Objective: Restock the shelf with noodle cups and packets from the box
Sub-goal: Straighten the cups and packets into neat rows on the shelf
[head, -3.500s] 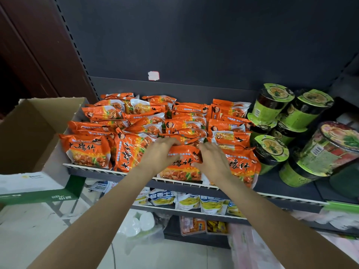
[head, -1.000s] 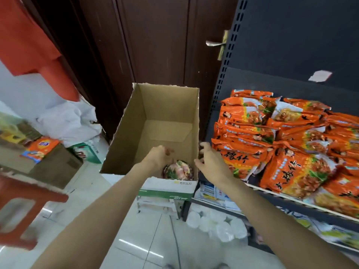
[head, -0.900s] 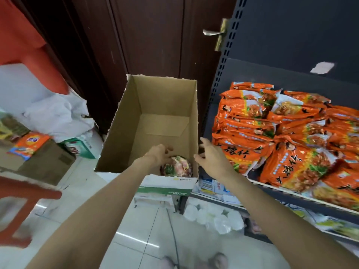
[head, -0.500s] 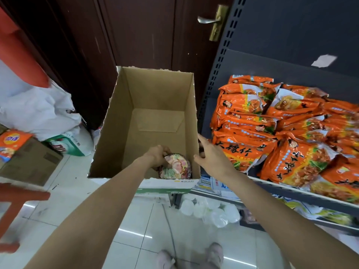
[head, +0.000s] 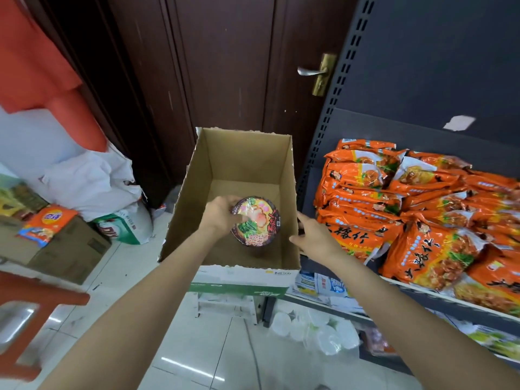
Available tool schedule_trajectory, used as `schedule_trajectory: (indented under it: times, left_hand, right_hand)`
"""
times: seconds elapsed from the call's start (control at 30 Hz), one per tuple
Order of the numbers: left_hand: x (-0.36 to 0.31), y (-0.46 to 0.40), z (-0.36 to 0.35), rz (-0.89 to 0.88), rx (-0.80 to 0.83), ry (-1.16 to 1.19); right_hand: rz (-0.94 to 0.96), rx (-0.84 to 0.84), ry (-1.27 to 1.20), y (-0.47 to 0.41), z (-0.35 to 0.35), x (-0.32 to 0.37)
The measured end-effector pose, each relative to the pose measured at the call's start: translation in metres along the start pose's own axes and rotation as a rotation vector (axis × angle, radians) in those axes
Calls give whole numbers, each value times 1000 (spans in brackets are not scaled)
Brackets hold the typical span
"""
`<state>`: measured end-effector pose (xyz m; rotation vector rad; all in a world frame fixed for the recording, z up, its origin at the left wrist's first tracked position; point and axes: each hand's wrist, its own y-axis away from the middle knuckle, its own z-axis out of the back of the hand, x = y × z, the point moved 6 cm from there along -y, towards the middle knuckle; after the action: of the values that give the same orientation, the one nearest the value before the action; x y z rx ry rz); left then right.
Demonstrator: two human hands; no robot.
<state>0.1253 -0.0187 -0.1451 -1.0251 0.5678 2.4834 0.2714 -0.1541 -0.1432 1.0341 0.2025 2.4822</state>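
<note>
An open cardboard box stands left of the dark shelf. Inside it my left hand grips a noodle cup with a dark rim and a colourful lid, tilted toward me above the box floor. My right hand hovers with fingers spread at the box's right wall, holding nothing. Orange noodle packets lie stacked in rows on the shelf to the right. The rest of the box floor looks bare.
A dark wooden door with a brass handle stands behind the box. White bags, a brown carton and a red stool sit on the floor at left. Clear lids lie below the shelf.
I turned from the shelf to the box. My left hand took hold of the noodle cup on the box floor and has lifted it. My right hand stayed by the box's right wall.
</note>
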Motion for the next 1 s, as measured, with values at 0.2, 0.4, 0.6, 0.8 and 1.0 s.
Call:
schedule_trajectory:
  times: [0.2,0.4,0.6,0.8,1.0]
  left_hand:
    - [-52,31,53,-129,-63,215]
    - [-135,64,61,-300,-91,427]
    - [-232,89,-3,-395,-19,528]
    - [-337,130,-124,-512,237,502]
    - [-437,181,-256,-568,339,456]
  right_hand:
    - [185,-112,-119,14,36,45]
    - [337,-341,-383,67,101,55]
    - [272,-565,-518,132,174,-18]
    - [198,-754,-563,222,246,-120]
    - [84,-883,-544,315,317,-241]
